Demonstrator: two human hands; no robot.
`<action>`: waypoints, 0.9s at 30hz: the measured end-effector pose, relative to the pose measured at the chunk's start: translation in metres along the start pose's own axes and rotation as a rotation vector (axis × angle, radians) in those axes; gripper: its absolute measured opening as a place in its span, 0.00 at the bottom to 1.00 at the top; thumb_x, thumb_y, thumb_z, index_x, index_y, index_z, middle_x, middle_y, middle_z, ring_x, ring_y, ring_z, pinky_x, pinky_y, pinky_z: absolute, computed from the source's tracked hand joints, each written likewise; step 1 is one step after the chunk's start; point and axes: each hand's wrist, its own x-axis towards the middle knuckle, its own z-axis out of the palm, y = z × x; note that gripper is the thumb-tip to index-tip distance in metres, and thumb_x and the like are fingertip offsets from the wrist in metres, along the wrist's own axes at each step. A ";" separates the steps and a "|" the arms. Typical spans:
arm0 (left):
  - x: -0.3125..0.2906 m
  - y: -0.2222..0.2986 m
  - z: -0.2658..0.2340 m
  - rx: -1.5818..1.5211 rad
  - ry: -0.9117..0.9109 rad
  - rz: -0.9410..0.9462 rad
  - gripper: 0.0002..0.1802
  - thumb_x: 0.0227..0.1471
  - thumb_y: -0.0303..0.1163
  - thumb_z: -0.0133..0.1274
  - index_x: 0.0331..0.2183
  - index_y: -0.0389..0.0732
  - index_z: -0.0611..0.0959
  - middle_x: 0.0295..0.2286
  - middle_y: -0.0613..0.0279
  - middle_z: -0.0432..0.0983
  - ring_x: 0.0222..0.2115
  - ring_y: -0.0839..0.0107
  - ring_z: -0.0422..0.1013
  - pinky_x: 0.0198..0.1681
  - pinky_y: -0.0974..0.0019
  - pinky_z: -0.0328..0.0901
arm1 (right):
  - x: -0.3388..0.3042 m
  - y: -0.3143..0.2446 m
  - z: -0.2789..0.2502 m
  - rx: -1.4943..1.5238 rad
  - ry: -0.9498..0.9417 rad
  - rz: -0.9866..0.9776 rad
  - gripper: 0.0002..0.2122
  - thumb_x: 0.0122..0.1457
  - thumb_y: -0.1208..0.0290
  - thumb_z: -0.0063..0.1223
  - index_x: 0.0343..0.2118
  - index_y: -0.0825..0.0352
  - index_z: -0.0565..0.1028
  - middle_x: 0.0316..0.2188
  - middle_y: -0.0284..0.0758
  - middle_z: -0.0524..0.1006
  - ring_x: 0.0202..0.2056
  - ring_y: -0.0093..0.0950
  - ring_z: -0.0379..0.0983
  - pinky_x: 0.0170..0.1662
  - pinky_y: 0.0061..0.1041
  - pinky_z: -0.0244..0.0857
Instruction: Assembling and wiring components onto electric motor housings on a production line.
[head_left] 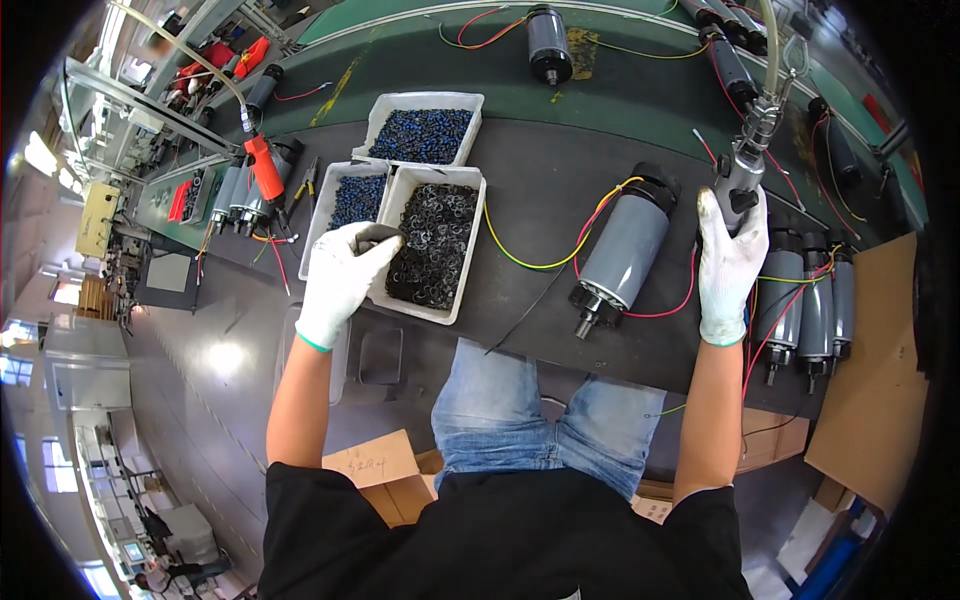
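Head: tray [467, 255], dark workbench [540, 185], grey floor [225, 305]

A brown cardboard panel [872, 375] stands at right, a carton [376, 460] lower centre-left, yellow equipment [97, 218] far left.

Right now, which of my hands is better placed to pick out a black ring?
Your left hand, most likely: it is at the left side of the white tray holding the black rings. Your right hand is on the silver tool, across the grey motor from them.
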 end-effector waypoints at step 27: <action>0.015 -0.016 0.005 0.724 -0.020 0.349 0.10 0.55 0.39 0.63 0.34 0.43 0.87 0.32 0.58 0.81 0.37 0.56 0.79 0.42 0.56 0.71 | -0.002 0.027 -0.003 0.161 -0.047 0.046 0.18 0.65 0.84 0.58 0.58 0.69 0.72 0.47 0.30 0.77 0.42 0.14 0.73 0.47 0.15 0.70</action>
